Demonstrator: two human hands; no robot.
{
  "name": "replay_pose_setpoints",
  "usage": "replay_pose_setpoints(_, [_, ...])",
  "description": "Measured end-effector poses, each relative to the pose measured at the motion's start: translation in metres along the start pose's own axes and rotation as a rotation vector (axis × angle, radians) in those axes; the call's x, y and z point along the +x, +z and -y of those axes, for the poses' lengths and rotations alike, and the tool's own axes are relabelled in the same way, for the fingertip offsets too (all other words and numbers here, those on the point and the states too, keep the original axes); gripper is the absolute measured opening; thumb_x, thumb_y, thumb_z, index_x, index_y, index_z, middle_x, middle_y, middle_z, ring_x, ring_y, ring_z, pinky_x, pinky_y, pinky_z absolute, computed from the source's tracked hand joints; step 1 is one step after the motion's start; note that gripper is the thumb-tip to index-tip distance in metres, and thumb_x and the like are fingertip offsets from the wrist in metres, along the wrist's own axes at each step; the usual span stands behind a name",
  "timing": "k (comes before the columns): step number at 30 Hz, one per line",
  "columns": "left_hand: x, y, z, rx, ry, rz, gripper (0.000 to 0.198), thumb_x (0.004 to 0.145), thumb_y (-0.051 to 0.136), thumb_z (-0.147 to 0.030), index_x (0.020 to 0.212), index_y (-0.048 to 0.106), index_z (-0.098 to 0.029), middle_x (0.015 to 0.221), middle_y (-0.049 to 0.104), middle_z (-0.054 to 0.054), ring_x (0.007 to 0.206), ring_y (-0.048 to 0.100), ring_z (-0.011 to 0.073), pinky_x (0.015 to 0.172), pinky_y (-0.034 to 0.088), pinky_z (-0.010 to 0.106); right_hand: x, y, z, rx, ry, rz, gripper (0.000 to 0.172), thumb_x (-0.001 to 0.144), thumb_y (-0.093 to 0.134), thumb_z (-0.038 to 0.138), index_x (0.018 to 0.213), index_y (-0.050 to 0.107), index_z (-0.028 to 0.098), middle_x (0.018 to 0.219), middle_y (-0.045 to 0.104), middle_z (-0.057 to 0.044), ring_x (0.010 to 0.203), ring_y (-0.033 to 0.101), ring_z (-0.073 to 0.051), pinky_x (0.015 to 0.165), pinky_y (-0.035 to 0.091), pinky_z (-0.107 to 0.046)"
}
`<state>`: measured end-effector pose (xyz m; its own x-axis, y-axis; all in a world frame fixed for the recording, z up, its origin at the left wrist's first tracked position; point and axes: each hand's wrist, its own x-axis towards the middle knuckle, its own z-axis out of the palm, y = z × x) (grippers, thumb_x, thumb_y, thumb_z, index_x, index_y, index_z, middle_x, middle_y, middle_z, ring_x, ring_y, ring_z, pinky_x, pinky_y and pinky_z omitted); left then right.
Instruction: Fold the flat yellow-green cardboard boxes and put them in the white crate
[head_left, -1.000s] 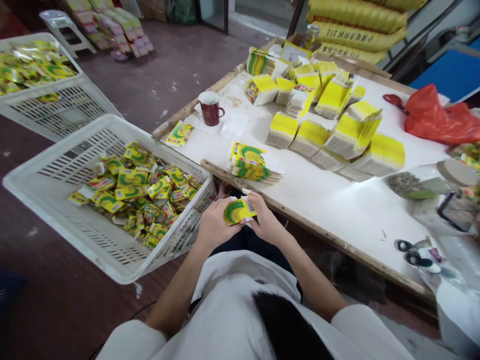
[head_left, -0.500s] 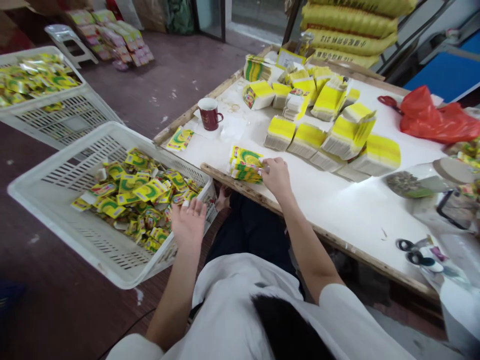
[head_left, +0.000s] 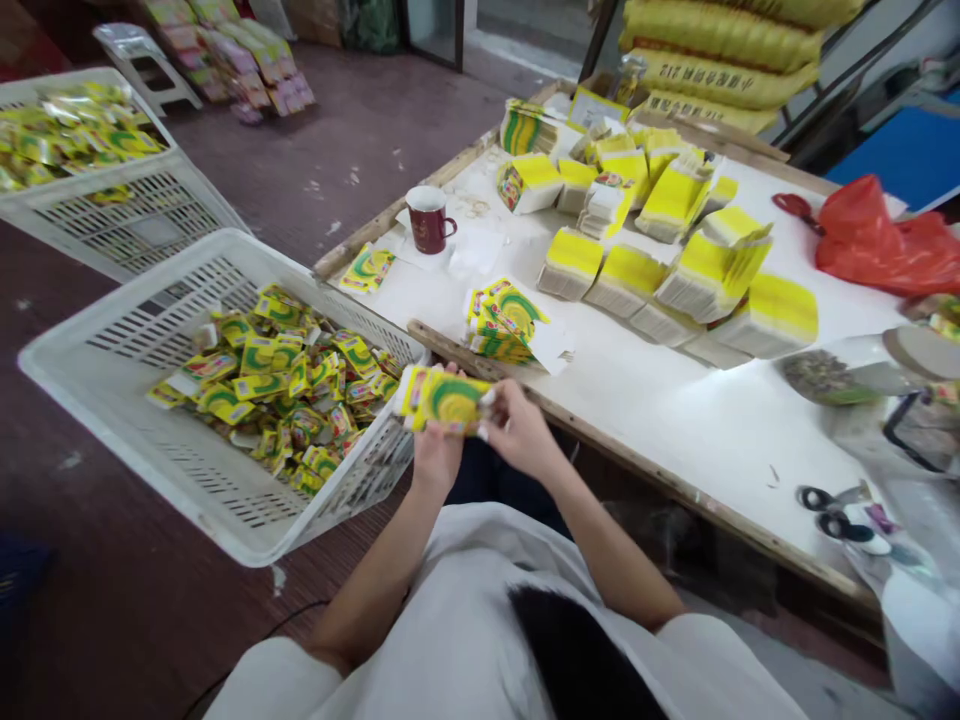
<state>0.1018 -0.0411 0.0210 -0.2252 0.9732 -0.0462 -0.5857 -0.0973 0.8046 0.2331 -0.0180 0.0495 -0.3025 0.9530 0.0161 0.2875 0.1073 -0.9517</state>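
Note:
Between my two hands, above my lap at the table's front edge, is a yellow and green printed carton [head_left: 448, 400], somewhat blurred. My left hand [head_left: 436, 455] grips it from below and behind, its fingers partly hidden by the carton. At its right end my right hand [head_left: 517, 425] pinches the carton's edge. Just beyond, a small stack of similar flat cartons [head_left: 504, 318] lies on the table, with white flaps sticking out at its right. To the left, a white plastic crate [head_left: 154, 470] holds a heap of small yellow-green boxes [head_left: 285, 370].
A maroon mug [head_left: 429, 222] stands on the white table [head_left: 645, 410] near a loose carton [head_left: 367, 268]. Bundles of yellow cartons [head_left: 630, 275] sit farther back. A red plastic bag [head_left: 885, 235], jar [head_left: 832, 370] and scissors [head_left: 832, 515] lie to the right. A second crate [head_left: 142, 220] stands behind.
My right hand has drawn a carton from the stack toward me. My left hand has moved right from the crate's edge and now holds it too. The stack's top cartons have shifted askew.

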Motion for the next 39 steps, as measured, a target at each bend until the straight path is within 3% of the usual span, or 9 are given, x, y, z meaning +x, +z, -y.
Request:
replay_pose_setpoints(3, [0.0, 0.008, -0.002, -0.13, 0.057, -0.061, 0.055, 0.071, 0.065, -0.074, 0.084, 0.063, -0.02, 0.078, 0.062, 0.002, 0.075, 0.064, 0.0174, 0.075, 0.055, 0.031, -0.025, 0.029, -0.004, 0.255, 0.01, 0.071, 0.035, 0.075, 0.072, 0.031, 0.093, 0.043, 0.024, 0.078, 0.055, 0.004, 0.066, 0.051, -0.012, 0.061, 0.043, -0.025])
replay_pose_setpoints(6, [0.002, 0.008, -0.001, -0.188, 0.109, -0.159, 0.053, 0.074, 0.064, -0.073, 0.072, 0.057, -0.021, 0.064, 0.052, -0.003, 0.059, 0.054, 0.0111, 0.063, 0.051, 0.024, -0.031, 0.038, -0.007, 0.292, -0.014, 0.062, 0.05, 0.069, 0.08, 0.031, 0.107, 0.046, 0.024, 0.088, 0.057, 0.002, 0.074, 0.052, -0.013, 0.064, 0.044, -0.025])
replay_pose_setpoints(9, [0.0, 0.001, 0.006, -0.103, 0.072, -0.155, 0.058, 0.068, 0.066, -0.077, 0.085, 0.063, -0.022, 0.077, 0.062, -0.001, 0.071, 0.062, 0.0135, 0.071, 0.053, 0.025, -0.026, 0.027, -0.011, 0.252, 0.005, 0.017, 0.046, 0.07, 0.08, 0.032, 0.107, 0.053, 0.024, 0.084, 0.057, 0.003, 0.069, 0.05, -0.012, 0.061, 0.042, -0.024])
replay_pose_setpoints(12, [-0.004, -0.007, 0.01, 0.03, 0.039, -0.057, 0.053, 0.068, 0.08, -0.06, 0.105, 0.066, -0.024, 0.1, 0.07, 0.003, 0.092, 0.067, 0.0169, 0.085, 0.054, 0.028, -0.02, 0.01, -0.011, 0.318, 0.008, -0.07, 0.035, 0.074, 0.078, 0.037, 0.099, 0.058, 0.023, 0.078, 0.057, 0.004, 0.067, 0.052, -0.012, 0.062, 0.044, -0.025])
replay_pose_setpoints(15, [-0.007, -0.01, 0.009, 0.11, 0.028, -0.06, 0.04, 0.071, 0.084, -0.041, 0.104, 0.069, -0.023, 0.098, 0.072, 0.002, 0.088, 0.068, 0.0146, 0.082, 0.053, 0.025, -0.019, 0.0, -0.007, 0.44, 0.04, -0.067, 0.03, 0.078, 0.074, 0.044, 0.094, 0.06, 0.023, 0.08, 0.063, 0.002, 0.07, 0.057, -0.014, 0.066, 0.048, -0.026])
replay_pose_setpoints(22, [-0.006, -0.002, 0.011, 0.029, -0.063, -0.155, 0.044, 0.068, 0.083, -0.052, 0.098, 0.074, -0.022, 0.096, 0.077, 0.003, 0.084, 0.072, 0.0177, 0.081, 0.056, 0.03, -0.017, 0.01, -0.007, 0.666, 0.135, -0.11, 0.038, 0.073, 0.078, 0.05, 0.093, 0.06, 0.024, 0.08, 0.063, 0.002, 0.069, 0.059, -0.013, 0.066, 0.05, -0.026])
replay_pose_setpoints(30, [-0.001, -0.01, 0.006, 0.11, -0.1, -0.125, 0.035, 0.071, 0.081, -0.049, 0.088, 0.075, -0.019, 0.087, 0.077, 0.002, 0.075, 0.07, 0.015, 0.072, 0.056, 0.025, -0.017, 0.008, -0.009, 0.492, 0.08, -0.147, 0.032, 0.075, 0.077, 0.046, 0.09, 0.06, 0.023, 0.075, 0.06, 0.003, 0.068, 0.055, -0.013, 0.065, 0.048, -0.025])
replay_pose_setpoints(36, [0.002, -0.006, -0.008, 0.056, -0.008, -0.155, 0.03, 0.068, 0.085, -0.044, 0.08, 0.073, -0.02, 0.078, 0.076, -0.001, 0.07, 0.071, 0.0131, 0.073, 0.057, 0.024, -0.021, -0.002, -0.013, 0.154, -0.065, -0.05, 0.005, 0.087, 0.059, 0.024, 0.09, 0.063, 0.023, 0.078, 0.063, 0.001, 0.068, 0.058, -0.014, 0.064, 0.046, -0.026])
replay_pose_setpoints(39, [0.008, -0.016, -0.019, 0.075, -0.023, -0.114, 0.034, 0.07, 0.083, -0.046, 0.09, 0.074, -0.02, 0.091, 0.078, 0.003, 0.081, 0.073, 0.0175, 0.078, 0.057, 0.029, -0.024, -0.013, -0.012, -0.033, -0.186, -0.07, 0.02, 0.086, 0.053, 0.011, 0.097, 0.064, 0.022, 0.086, 0.066, -0.001, 0.076, 0.062, -0.016, 0.069, 0.049, -0.028])
